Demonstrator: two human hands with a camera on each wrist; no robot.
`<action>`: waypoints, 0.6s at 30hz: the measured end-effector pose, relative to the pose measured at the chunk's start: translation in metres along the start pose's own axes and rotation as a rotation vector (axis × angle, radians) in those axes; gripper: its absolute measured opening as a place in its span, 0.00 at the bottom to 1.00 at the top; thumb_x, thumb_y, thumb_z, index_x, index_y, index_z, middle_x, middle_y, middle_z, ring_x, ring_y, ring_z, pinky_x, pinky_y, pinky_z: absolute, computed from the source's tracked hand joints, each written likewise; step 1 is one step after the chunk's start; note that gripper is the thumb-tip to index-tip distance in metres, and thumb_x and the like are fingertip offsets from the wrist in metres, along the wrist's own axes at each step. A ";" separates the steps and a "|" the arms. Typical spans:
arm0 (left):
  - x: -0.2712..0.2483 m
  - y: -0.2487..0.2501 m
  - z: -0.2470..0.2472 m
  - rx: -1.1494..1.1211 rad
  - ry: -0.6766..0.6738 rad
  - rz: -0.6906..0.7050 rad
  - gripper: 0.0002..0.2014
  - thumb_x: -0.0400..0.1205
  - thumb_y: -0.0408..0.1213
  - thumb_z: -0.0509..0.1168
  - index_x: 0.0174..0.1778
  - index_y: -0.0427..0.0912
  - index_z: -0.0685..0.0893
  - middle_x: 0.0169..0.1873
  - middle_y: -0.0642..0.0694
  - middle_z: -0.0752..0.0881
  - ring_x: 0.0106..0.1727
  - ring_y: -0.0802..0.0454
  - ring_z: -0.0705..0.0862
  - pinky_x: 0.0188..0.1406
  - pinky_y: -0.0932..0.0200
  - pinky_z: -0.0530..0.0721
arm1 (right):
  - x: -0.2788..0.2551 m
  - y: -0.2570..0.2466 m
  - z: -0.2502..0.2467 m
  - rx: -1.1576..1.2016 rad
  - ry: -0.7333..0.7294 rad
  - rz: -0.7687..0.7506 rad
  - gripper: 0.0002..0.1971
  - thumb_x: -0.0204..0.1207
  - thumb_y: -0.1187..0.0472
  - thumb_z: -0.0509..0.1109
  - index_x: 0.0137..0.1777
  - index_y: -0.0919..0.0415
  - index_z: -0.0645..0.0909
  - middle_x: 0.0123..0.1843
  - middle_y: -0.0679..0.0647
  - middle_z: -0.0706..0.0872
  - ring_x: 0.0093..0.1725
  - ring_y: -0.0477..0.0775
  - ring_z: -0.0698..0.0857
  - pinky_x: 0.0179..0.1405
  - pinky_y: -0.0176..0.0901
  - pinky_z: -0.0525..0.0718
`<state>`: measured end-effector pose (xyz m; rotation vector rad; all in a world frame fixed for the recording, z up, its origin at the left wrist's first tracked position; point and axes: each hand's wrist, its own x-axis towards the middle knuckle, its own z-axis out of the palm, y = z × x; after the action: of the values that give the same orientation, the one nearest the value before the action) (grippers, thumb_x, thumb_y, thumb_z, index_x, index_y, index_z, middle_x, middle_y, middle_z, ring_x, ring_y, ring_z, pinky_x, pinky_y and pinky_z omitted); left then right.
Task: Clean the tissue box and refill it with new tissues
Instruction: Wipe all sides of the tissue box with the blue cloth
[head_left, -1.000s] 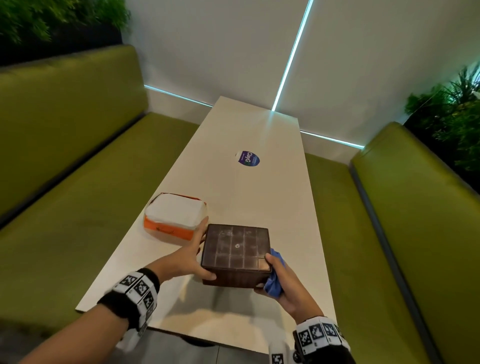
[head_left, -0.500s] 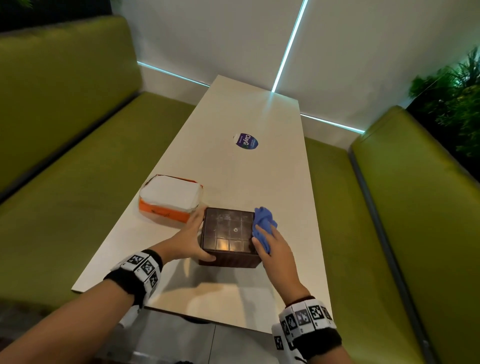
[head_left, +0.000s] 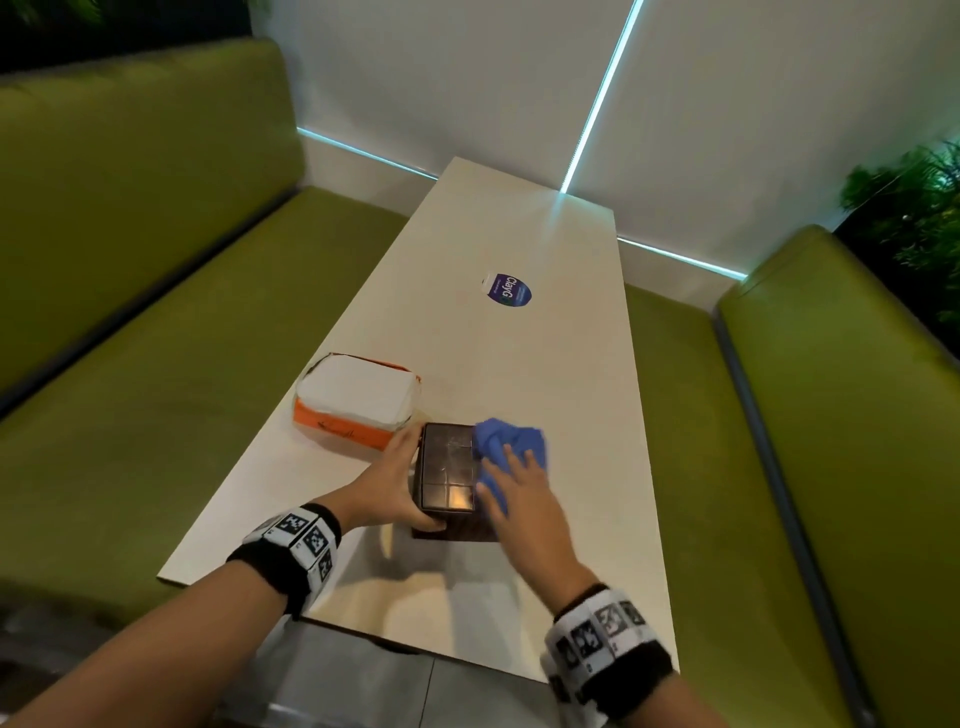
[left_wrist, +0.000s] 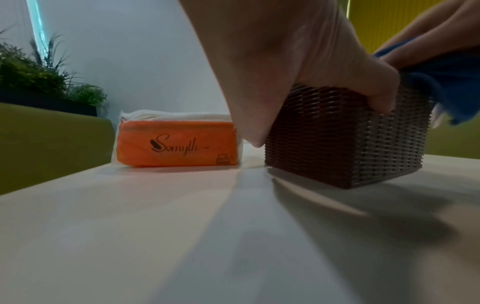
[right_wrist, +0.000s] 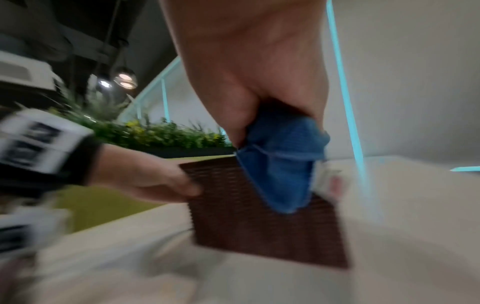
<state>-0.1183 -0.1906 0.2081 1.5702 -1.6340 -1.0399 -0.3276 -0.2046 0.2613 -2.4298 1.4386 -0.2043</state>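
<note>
A dark brown woven tissue box (head_left: 448, 475) stands on the white table (head_left: 545, 374) near its front edge. My left hand (head_left: 397, 483) grips its left side, thumb on the near face and fingers on the far one. My right hand (head_left: 514, 486) holds a blue cloth (head_left: 506, 444) pressed on the right part of the box's glossy top. In the right wrist view the thumb and fingers pinch the blue cloth (right_wrist: 280, 164) over the tissue box (right_wrist: 259, 226). An orange pack of white tissues (head_left: 358, 402) lies just left of the box, with its printed side in the left wrist view (left_wrist: 176, 144).
A round blue sticker (head_left: 506, 290) lies mid-table. Green benches (head_left: 156, 415) run along both long sides of the table. A white wall stands at the far end. Plants (head_left: 914, 208) sit behind the right bench.
My right hand has carried the blue cloth from the box's near right corner up onto its top and toward the far right. My left hand still grips the box.
</note>
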 end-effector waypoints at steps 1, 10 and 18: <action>0.000 0.000 0.000 -0.020 -0.003 0.004 0.69 0.51 0.55 0.83 0.83 0.45 0.49 0.79 0.52 0.56 0.82 0.55 0.55 0.80 0.62 0.57 | -0.008 -0.016 0.007 -0.026 0.001 -0.094 0.28 0.84 0.40 0.47 0.75 0.53 0.75 0.81 0.56 0.69 0.82 0.66 0.63 0.80 0.58 0.60; 0.001 0.003 0.002 -0.048 0.044 0.084 0.64 0.52 0.48 0.85 0.81 0.44 0.55 0.75 0.54 0.60 0.78 0.58 0.60 0.79 0.62 0.60 | 0.057 -0.038 0.000 0.003 -0.038 -0.052 0.22 0.88 0.53 0.54 0.80 0.55 0.67 0.86 0.53 0.56 0.85 0.59 0.52 0.84 0.52 0.52; 0.002 -0.007 0.002 -0.070 0.014 -0.005 0.69 0.52 0.44 0.88 0.83 0.42 0.50 0.77 0.53 0.61 0.78 0.62 0.60 0.81 0.59 0.60 | -0.016 0.011 0.008 0.048 -0.017 -0.189 0.36 0.79 0.33 0.37 0.77 0.48 0.71 0.84 0.44 0.58 0.85 0.52 0.53 0.83 0.41 0.44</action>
<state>-0.1171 -0.1919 0.2011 1.5325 -1.5684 -1.0749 -0.3423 -0.1937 0.2504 -2.5212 1.1820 -0.2562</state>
